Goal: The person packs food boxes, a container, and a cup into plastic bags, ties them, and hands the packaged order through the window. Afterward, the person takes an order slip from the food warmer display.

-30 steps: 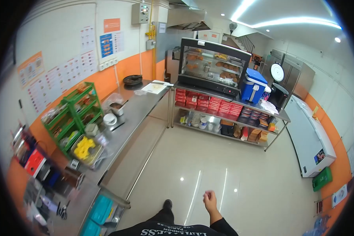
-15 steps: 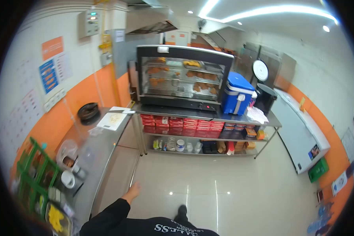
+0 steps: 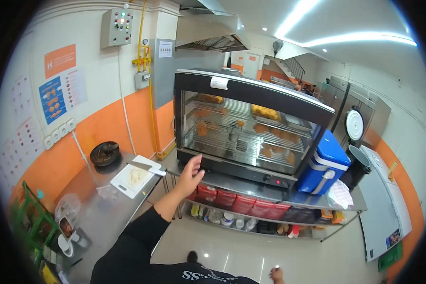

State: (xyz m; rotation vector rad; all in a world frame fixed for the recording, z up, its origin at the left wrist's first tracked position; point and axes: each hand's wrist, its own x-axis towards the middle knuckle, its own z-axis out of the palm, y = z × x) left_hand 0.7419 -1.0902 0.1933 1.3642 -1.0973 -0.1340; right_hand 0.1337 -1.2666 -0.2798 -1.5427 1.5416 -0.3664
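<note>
My left hand point(image 3: 190, 176) is raised in front of the lower left part of a glass-fronted food warmer cabinet point(image 3: 244, 124). Its fingers are extended and it holds nothing; I cannot tell whether it touches the cabinet. Inside the warmer, brown fried pieces lie on wire racks, and trays stand on the upper level, one with yellow food point(image 3: 266, 112). At the bottom edge my right hand point(image 3: 277, 275) shows only small and partly cut off. Its fingers look loosely curled and apart, with nothing visible in them.
On the left steel counter are a white cutting board point(image 3: 127, 182) with chopped bits and a knife, a black mortar point(image 3: 104, 155) and green crates point(image 3: 28, 215). A blue cooler point(image 3: 323, 165) stands right of the warmer. Red boxes point(image 3: 244, 202) fill the shelf below. A white freezer point(image 3: 381, 213) lines the right wall.
I have moved forward, so the warmer and counter look closer. My left hand has risen from beside the counter to the front of the warmer. My right hand has come into view.
</note>
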